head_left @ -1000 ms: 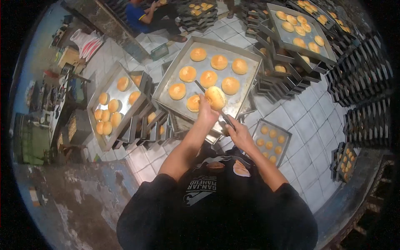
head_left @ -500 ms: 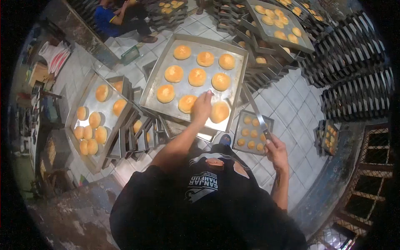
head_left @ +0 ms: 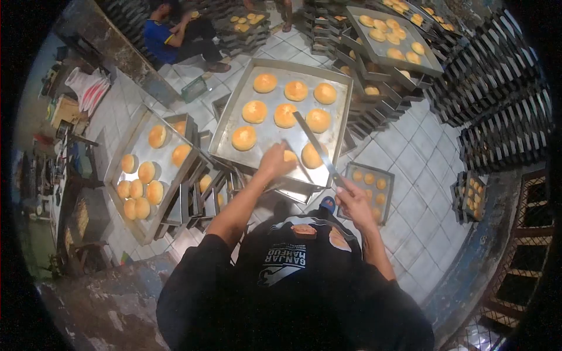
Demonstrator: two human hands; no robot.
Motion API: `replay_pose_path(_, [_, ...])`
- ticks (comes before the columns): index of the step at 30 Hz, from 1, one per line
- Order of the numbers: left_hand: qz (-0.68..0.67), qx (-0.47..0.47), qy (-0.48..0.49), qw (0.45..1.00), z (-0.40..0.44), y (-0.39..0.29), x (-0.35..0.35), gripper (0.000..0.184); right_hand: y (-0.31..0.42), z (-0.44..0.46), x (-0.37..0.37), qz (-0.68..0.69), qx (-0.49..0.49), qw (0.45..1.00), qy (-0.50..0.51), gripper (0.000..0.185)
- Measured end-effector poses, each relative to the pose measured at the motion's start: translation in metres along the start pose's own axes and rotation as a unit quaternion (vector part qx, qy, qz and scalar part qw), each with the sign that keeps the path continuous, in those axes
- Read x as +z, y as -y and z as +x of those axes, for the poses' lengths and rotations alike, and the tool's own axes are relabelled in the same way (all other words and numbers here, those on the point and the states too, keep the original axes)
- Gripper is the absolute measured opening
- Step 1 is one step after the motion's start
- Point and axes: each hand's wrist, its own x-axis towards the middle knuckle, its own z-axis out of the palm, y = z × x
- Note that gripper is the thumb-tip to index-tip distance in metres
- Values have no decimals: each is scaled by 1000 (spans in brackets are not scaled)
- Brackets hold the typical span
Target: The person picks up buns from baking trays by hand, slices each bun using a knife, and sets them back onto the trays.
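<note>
The tall stacks of dark metal trays (head_left: 503, 70) stand at the right on the pale tiled floor (head_left: 421, 146). In front of the wearer, a large square silver-grey metal tray (head_left: 230, 134) sits raised, tilted in view, with golden-brown round buns (head_left: 265, 83) spaced apart in rows. To its left, a second shallow metal tray (head_left: 110, 173) holds more such buns, several touching. At upper right, a third metal tray (head_left: 436, 63) tops a stack, also with buns; a smaller-looking tray (head_left: 383, 219) of buns lies on the floor, partly behind the right hand (head_left: 355, 203). That hand is closed around the dark handle of a long, narrow steel-bladed knife (head_left: 319, 146), its blade angled over the large tray. The left hand (head_left: 276, 162), fingers bent, is against one partly covered bun (head_left: 290, 156) at the near edge; whether it grasps the bun cannot be told.
</note>
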Motion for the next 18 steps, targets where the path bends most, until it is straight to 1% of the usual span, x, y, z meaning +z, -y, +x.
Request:
replay_pose_path(2, [-67, -131, 91, 985, 0, -14, -9, 55, -2, 16, 8, -96, -53, 994, 1, 48])
replay_pose_path(3, [-147, -102, 6, 984, 1, -5, -2, 45, 2, 21, 13, -63, -44, 997, 14, 48])
replay_pose_path(4, [-143, -102, 1, 985, 7, 4, 7, 45, 7, 24, 16, -63, -49, 997, 18, 48])
replay_pose_path(5, [-409, -191, -24, 892, 18, 9, 11, 43, 20, 23, 22, -89, -79, 993, 21, 48])
replay_pose_path(6, [-640, -258, -50, 722, 29, 7, 7, 42, 30, 23, 26, -115, -110, 987, 24, 48])
replay_pose_path(7, [-727, -320, -28, 606, 40, 8, 0, 47, 33, 24, 27, -156, -154, 976, 15, 48])
replay_pose_path(8, [-727, -316, -38, 608, 47, -2, -8, 47, 34, 27, 28, -159, -160, 974, 24, 48])
replay_pose_path(10, [-819, -287, -131, 479, 57, -29, -22, 57, 34, 31, 28, -158, -205, 966, 20, 49])
replay_pose_path(11, [-820, -283, -138, 479, 62, -39, -27, 57, 38, 30, 27, -207, -200, 958, 11, 50])
replay_pose_path(12, [-828, -278, -173, 454, 68, -49, -31, 57, 37, 31, 26, -210, -203, 956, 18, 50])
replay_pose_path(13, [-836, -274, -207, 429, 71, -58, -35, 57, 35, 32, 25, -214, -241, 946, 16, 50])
replay_pose_path(14, [-836, -271, -212, 428, 74, -64, -38, 57, 36, 31, 26, -217, -279, 935, 14, 50])
replay_pose_path(15, [-834, -268, -218, 430, 75, -71, -42, 58, 43, 26, 25, -237, -260, 936, 14, 49])
replay_pose_path(16, [-833, -266, -223, 431, 77, -77, -45, 58, 42, 28, 22, -238, -261, 935, 18, 49])
replay_pose_path(18, [-835, -254, -228, 432, 82, -78, -43, 58, 39, 31, 16, -266, -315, 911, 8, 47])
